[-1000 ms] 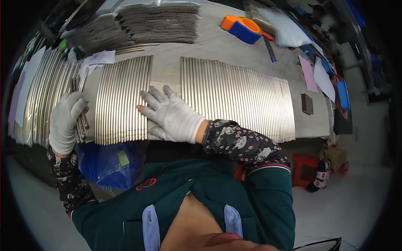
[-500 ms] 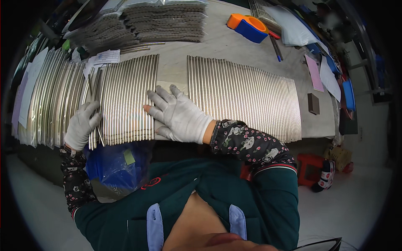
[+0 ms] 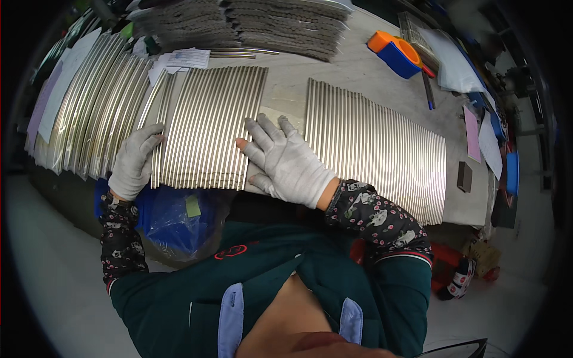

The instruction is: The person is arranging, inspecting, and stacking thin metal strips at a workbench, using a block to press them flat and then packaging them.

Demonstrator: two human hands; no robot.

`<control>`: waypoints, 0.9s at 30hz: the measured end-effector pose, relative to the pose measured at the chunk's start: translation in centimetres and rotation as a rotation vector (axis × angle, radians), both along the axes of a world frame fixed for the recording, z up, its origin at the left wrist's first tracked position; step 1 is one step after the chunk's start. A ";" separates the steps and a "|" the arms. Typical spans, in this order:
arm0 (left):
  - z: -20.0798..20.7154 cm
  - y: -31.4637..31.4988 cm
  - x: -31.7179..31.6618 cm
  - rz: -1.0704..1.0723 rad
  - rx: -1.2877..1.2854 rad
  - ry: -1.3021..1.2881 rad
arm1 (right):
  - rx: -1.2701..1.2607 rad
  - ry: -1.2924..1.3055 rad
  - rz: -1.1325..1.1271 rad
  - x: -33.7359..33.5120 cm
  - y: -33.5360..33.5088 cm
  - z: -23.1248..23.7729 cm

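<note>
Two flat rows of thin, shiny metal rods lie side by side on the table. My left hand (image 3: 136,162), in a grey-white glove, is at the left edge of the left row (image 3: 212,119). Its fingers are bent together against a few metal rods (image 3: 160,122) there, whose far ends lean slightly apart from the row. My right hand (image 3: 290,160), gloved with bare thumb tip, lies flat with fingers spread. It touches the left row's right edge, in the gap before the right row (image 3: 382,146).
Bagged rods (image 3: 89,101) stand at the far left, near papers (image 3: 186,59). Stacked rod bundles (image 3: 286,27) sit at the back. An orange and blue tape dispenser (image 3: 397,53) and a small dark block (image 3: 464,176) are on the right. A blue plastic bag (image 3: 179,227) hangs below the front edge.
The whole view has shifted. The loose, slanted rods at the left now lie closer and straighter along the left row, and my left fingers have drawn together. My right hand stays at the row's right edge.
</note>
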State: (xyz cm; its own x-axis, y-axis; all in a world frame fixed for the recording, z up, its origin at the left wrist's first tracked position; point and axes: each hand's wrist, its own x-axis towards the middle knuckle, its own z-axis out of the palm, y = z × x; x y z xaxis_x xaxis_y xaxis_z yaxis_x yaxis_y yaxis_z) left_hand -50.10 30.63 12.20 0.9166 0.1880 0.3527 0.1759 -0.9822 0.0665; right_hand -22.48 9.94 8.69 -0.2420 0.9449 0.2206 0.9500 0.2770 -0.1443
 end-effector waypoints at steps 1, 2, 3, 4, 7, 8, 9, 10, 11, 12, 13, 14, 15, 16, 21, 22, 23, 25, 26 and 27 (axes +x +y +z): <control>0.3 -0.1 0.1 0.030 0.039 0.008 | -0.011 -0.016 -0.023 -0.2 0.2 0.1; 1.0 -0.2 0.3 0.026 0.008 0.006 | -0.027 -0.017 -0.021 -0.5 0.5 0.4; 1.5 -0.2 0.6 0.007 -0.019 -0.016 | -0.040 -0.036 -0.034 -0.9 0.4 0.9; 1.6 -0.4 0.9 -0.010 -0.070 0.010 | -0.030 -0.084 -0.048 -1.3 0.5 1.0; 0.5 -0.7 -0.4 -0.061 0.087 0.236 | 0.000 -0.096 -0.017 -2.7 1.4 0.6; -0.3 -0.6 -0.6 -0.058 0.038 0.191 | -0.022 -0.093 -0.003 -3.1 1.7 0.8; -0.4 -0.4 -1.6 -0.037 0.040 0.193 | -0.017 -0.092 0.017 -3.5 2.3 1.0; -0.1 -0.3 -2.1 -0.020 0.033 0.229 | -0.041 -0.085 0.042 -3.6 2.6 1.2; 0.0 -0.2 -2.4 -0.004 0.025 0.265 | -0.066 -0.077 0.065 -3.5 2.9 1.3; -0.2 0.0 -2.9 0.067 0.148 0.336 | -0.079 -0.081 0.103 -3.5 3.6 1.2; -0.1 0.3 -3.1 0.059 0.153 0.333 | -0.076 -0.083 0.095 -3.4 4.2 1.2; 0.0 0.7 -3.2 0.107 0.119 0.328 | -0.073 -0.051 0.136 -3.2 4.9 1.2; 0.1 1.0 -3.1 0.151 0.086 0.323 | -0.070 -0.018 0.175 -3.0 5.4 1.1; -0.1 1.2 -2.9 0.156 0.038 0.264 | -0.035 -0.016 0.182 -2.9 5.8 0.9; 0.0 0.7 -0.6 0.126 0.056 0.258 | -0.028 -0.015 0.201 -2.7 7.0 1.4; 0.5 -0.1 0.3 0.144 0.069 0.269 | -0.038 0.012 0.208 -2.3 6.7 1.7; 1.2 -1.3 1.2 0.172 0.081 0.281 | -0.046 0.042 0.224 -1.9 6.2 2.0; 2.6 -3.5 3.4 0.110 0.131 0.235 | -0.017 0.142 0.253 -1.3 4.1 3.5; 2.6 -5.1 4.6 0.101 0.135 0.266 | 0.051 0.166 0.255 -0.6 2.6 3.7; 2.4 -6.5 6.2 0.066 0.137 0.244 | 0.050 0.146 0.220 0.7 1.3 4.0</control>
State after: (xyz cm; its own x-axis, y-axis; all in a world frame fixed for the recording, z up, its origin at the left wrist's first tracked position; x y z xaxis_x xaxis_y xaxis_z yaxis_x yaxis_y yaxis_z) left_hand -43.92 24.09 14.62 0.9649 0.2164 0.1490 0.2347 -0.9648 -0.1185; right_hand -21.75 11.24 12.73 -0.4021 0.8604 0.3132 0.8364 0.4843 -0.2567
